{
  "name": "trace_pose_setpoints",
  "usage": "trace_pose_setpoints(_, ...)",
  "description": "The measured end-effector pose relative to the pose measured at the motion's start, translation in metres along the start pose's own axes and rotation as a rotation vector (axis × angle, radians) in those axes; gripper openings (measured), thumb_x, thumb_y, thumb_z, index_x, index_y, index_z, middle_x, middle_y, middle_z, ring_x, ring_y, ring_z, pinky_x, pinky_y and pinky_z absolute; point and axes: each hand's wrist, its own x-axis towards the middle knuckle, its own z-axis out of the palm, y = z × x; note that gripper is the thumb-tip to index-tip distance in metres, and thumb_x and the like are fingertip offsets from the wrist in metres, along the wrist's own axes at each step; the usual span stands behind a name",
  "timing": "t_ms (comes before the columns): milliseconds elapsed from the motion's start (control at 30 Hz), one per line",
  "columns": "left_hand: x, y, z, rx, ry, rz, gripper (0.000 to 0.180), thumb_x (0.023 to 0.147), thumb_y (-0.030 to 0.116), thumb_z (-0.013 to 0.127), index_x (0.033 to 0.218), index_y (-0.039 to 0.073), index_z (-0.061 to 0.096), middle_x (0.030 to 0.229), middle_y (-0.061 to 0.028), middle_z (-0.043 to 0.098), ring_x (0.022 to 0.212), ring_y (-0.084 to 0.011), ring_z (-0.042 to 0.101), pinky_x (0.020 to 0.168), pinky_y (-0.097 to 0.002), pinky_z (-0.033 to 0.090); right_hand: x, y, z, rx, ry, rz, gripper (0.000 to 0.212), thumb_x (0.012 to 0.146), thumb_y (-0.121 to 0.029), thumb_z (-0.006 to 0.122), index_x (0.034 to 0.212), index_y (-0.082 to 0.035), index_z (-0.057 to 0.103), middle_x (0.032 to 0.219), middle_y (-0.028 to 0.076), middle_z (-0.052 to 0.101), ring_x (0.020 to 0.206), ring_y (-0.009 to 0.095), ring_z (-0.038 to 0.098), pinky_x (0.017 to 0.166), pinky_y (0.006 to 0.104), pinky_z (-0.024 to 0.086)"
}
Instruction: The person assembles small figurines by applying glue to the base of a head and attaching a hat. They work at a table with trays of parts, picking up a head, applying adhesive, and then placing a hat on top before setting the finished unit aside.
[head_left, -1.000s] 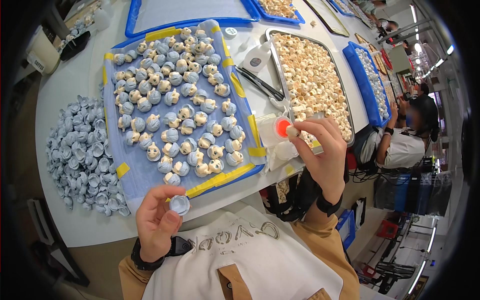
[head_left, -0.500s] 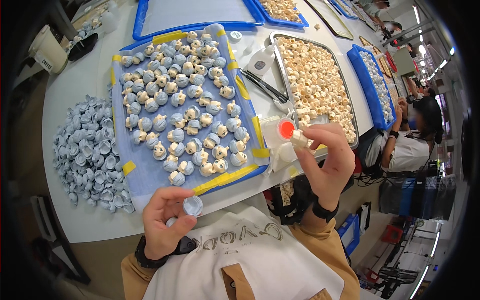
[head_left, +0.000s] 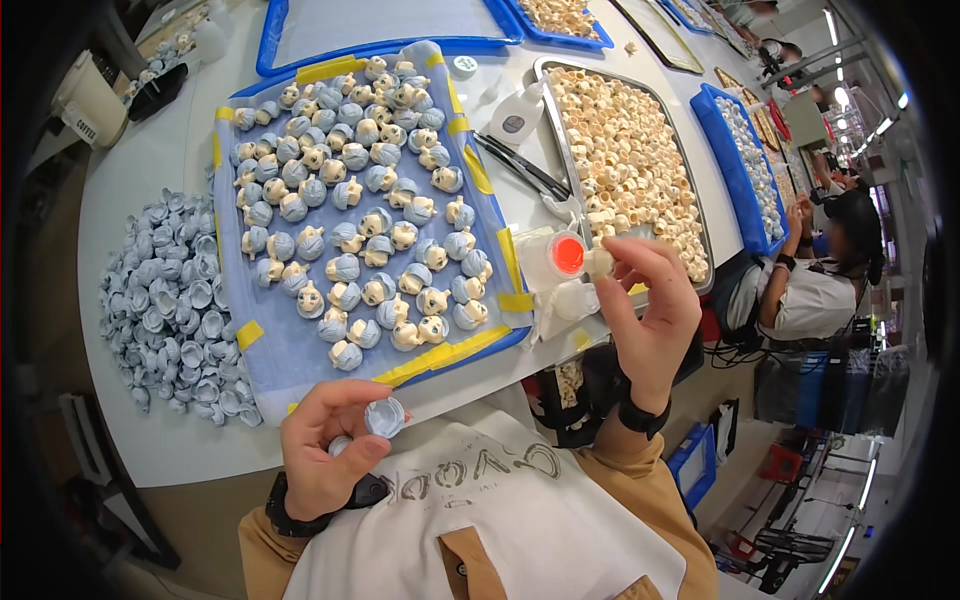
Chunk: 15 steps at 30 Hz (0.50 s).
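My left hand (head_left: 325, 450) pinches a light blue doll hair shell (head_left: 384, 417), its hollow side showing. A second blue piece (head_left: 340, 445) sits lower among those fingers. My right hand (head_left: 655, 315) holds a small cream doll face part (head_left: 599, 263) between thumb and fingertips. This part is beside a small clear tub (head_left: 537, 262) with a bright orange-red round area (head_left: 569, 255). Whether it touches the tub I cannot tell. Ahead of my hands, a paper-lined tray (head_left: 300, 345) with yellow tape bears many doll heads (head_left: 310, 300) with blue hair.
Loose blue hair shells (head_left: 180, 310) are heaped left of the tray. A metal tray (head_left: 706, 230) of cream face parts stands right, with a white bottle (head_left: 517, 115) and black tweezers (head_left: 522, 165) beside it. Further right, another person (head_left: 815, 270) works near a blue bin (head_left: 735, 170).
My right hand has shifted slightly left, keeping the face part close to the tub. The hair shell in my left hand is tilted a little differently. The whole view has moved slightly.
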Motion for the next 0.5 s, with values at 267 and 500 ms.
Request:
trace_pose_setpoints(267,0.003,-0.006,-0.001,-0.042,-0.024,0.078,0.042,0.079,0.018,0.068,0.110,-0.004,0.051,0.090,-0.0115,0.062,0.068,-0.0067,0.051,0.061,-0.0195,0.039,0.015,0.003,-0.001,-0.209,-0.190,-0.082,0.026,0.070,0.002,0.066,0.096,-0.002,0.065,0.084,0.010,0.059,0.073,0.021,0.058,0.062,0.0291,0.047)
trace_pose_setpoints(500,0.002,0.000,-0.002,0.013,-0.002,-0.026,0.050,0.077,0.030,0.070,0.108,-0.004,0.050,0.091,-0.0118,0.061,0.084,-0.0152,0.060,0.074,-0.0259,0.047,0.016,0.005,-0.001,-0.282,-0.232,-0.103,0.024,0.069,0.001,0.066,0.093,-0.002,0.064,0.083,0.010,0.059,0.074,0.023,0.058,0.065,0.0322,0.047)
